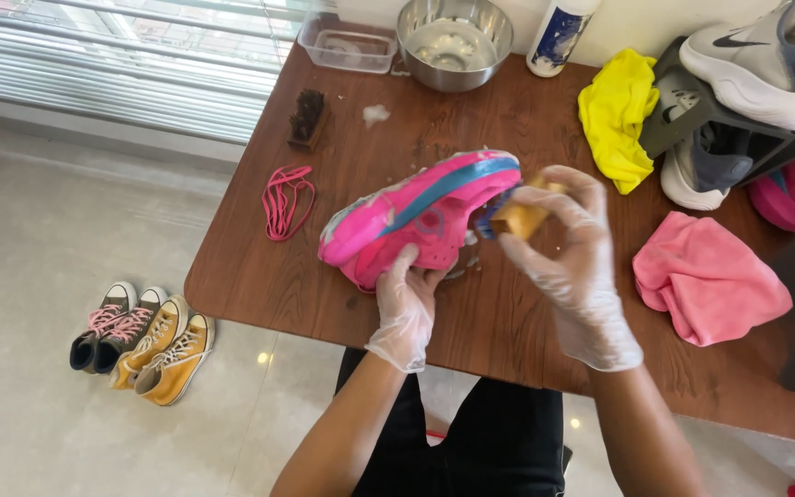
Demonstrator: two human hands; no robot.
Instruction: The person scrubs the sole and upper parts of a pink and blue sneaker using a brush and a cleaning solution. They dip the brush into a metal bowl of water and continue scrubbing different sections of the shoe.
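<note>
A bright pink sneaker [416,213] with a blue stripe lies on its side over the wooden table [342,294]. My left hand [404,308], in a clear glove, grips it from below near the middle. My right hand [568,262], also gloved, holds a small tan brush or sponge block [519,218] against the heel end of the shoe.
Pink laces [287,198] and a dark brush [308,118] lie at the left. A steel bowl [455,41], clear tub [347,44] and spray bottle [558,35] stand at the back. Yellow cloth [616,115], pink cloth [706,276] and grey sneakers [747,64] sit right. Shoes [140,340] rest on the floor.
</note>
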